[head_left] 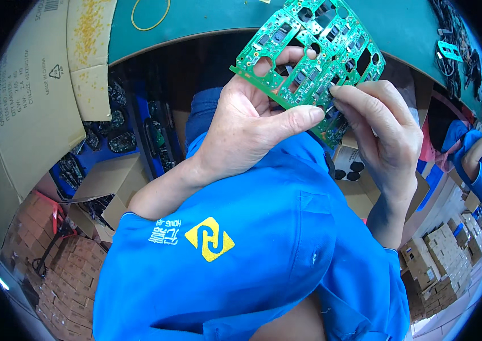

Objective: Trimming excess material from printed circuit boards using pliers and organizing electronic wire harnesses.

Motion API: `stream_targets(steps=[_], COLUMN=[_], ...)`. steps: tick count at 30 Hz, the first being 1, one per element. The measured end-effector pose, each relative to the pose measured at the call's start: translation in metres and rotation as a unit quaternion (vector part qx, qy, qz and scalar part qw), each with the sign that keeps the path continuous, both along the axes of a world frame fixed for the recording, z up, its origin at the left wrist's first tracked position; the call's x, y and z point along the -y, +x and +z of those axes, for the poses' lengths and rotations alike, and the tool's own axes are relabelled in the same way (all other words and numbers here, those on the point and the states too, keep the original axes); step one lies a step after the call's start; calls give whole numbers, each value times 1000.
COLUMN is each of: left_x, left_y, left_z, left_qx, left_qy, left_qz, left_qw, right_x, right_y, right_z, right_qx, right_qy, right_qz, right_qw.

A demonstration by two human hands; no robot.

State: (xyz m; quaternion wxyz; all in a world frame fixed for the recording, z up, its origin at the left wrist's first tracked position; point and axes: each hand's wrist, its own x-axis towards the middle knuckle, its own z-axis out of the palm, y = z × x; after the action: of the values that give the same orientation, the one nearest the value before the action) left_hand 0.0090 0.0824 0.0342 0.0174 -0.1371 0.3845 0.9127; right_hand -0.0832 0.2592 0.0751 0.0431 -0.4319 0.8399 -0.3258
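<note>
A green circuit board panel [319, 63], full of round and oblong cutouts and small dark components, is held up tilted over the table's near edge. My left hand [246, 128] grips its lower left part, the thumb along the near edge and fingers behind the panel, showing through the cutouts. At the panel's lower right, my right hand [386, 128] is closed in a pinch, with thumb and index fingertips against the board. A small dark piece may be between those fingertips; I cannot make it out.
The green table [195, 20] bears a yellow rubber band [150, 27], a small green board [450, 51] and dark cables. A large cardboard box [36, 96] stands left. Open cartons [110, 182] and blue trays with black parts sit below. Another person's arm [474, 159] shows far right.
</note>
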Motion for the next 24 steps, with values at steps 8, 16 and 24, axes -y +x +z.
stream_targets(steps=[8,16,24], left_x=[0,0,-2], left_y=[-1,-4,-7], left_z=[-2,-2,-1], left_qx=[11,18,14], left_qy=[7,8,-3], left_qz=[-15,-30,-17], left_qw=[1000,999,1000], right_x=[-4,-7,-10], right_y=[-2,-3,-5], right_z=[-4,-5,-6], right_qx=[48,55,39], right_qy=[-14,-20,-9], right_qz=[9,4,0], right_qw=[999,998,999])
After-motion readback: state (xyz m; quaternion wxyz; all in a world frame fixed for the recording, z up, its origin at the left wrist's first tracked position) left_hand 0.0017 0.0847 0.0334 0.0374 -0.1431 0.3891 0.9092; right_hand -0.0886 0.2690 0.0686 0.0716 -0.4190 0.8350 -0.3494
